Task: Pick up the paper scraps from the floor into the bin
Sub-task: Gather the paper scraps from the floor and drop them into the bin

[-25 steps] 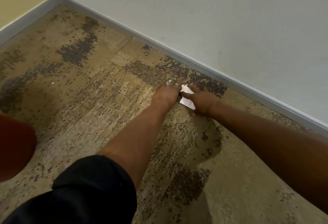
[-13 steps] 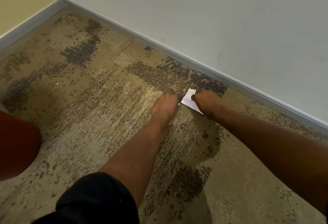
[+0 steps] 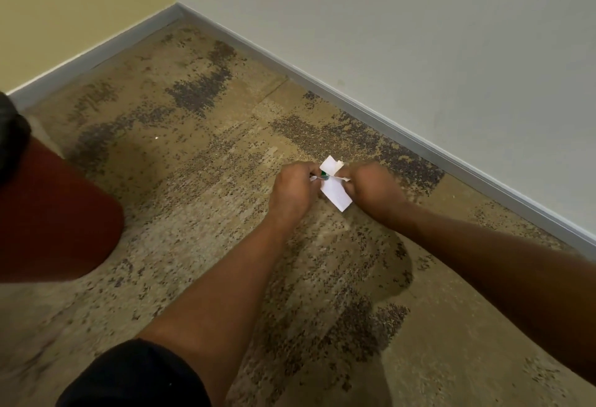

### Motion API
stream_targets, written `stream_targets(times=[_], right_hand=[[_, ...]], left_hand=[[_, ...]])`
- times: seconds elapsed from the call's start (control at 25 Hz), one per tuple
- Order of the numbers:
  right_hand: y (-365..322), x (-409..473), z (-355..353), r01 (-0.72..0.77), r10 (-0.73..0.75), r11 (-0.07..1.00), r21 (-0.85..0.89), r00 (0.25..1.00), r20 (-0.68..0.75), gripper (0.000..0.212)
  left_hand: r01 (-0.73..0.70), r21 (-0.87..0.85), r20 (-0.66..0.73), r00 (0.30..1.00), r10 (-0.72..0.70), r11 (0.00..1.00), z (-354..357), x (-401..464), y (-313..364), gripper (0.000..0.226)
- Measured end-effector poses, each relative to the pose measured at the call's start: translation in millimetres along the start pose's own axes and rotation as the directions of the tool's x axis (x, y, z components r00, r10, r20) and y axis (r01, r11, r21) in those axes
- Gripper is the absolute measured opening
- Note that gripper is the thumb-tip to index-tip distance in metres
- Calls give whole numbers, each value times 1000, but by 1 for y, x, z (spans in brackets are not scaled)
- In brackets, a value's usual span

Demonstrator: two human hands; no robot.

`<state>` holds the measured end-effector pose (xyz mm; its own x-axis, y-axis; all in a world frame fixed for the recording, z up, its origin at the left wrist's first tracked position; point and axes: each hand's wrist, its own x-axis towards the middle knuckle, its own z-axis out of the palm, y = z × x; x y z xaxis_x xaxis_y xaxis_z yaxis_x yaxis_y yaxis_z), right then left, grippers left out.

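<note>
Both hands' grip [image 3: 292, 189] [image 3: 375, 192] around white paper scraps [image 3: 335, 192], near baseboard [image 3: 419, 145], open carpet [image 3: 193, 213] leftward.

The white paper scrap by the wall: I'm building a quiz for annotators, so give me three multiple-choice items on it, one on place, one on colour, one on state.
1. Where is the white paper scrap?
A. Between the two hands, near the grey baseboard
B. In the far corner of the room
C. On the red shape at the left edge

2. What colour is the small bit in the left hand?
A. Blue
B. Green and silver
C. Yellow

3. What is the right hand doing?
A. Resting flat and open on the carpet
B. Raised, away from the paper
C. Closed in a grip on the scrap's edge

Answers: 1 A, the scrap lies between both hands, a little in front of the baseboard. 2 B, a green and silver piece shows at the left fingertips. 3 C, its fingers are curled over the scrap's right edge.
</note>
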<state>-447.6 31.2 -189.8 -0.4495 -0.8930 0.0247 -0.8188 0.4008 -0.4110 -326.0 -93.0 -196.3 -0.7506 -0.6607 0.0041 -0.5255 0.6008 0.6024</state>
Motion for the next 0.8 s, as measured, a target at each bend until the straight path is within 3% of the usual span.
stream_targets(times=[0.32, 0.48, 0.64, 0.8], right_hand=[[-118, 51, -6, 234, -195, 955, 181, 958, -209, 20], [-195, 70, -19, 380, -307, 902, 204, 898, -316, 19], [-280, 89, -34, 555, -424, 790, 260, 801, -423, 18], [-358, 105, -42, 649, -483, 709, 276, 732, -480, 18]], left_hand=[[83, -134, -325, 938, -123, 988, -107, -14, -46, 11], [89, -77, -500, 859, -116, 993, -179, -28, -66, 11], [70, 70, -630, 776, -11, 995, -267, -54, -88, 10], [98, 85, -782, 624, 5, 992, -335, -87, -107, 16]])
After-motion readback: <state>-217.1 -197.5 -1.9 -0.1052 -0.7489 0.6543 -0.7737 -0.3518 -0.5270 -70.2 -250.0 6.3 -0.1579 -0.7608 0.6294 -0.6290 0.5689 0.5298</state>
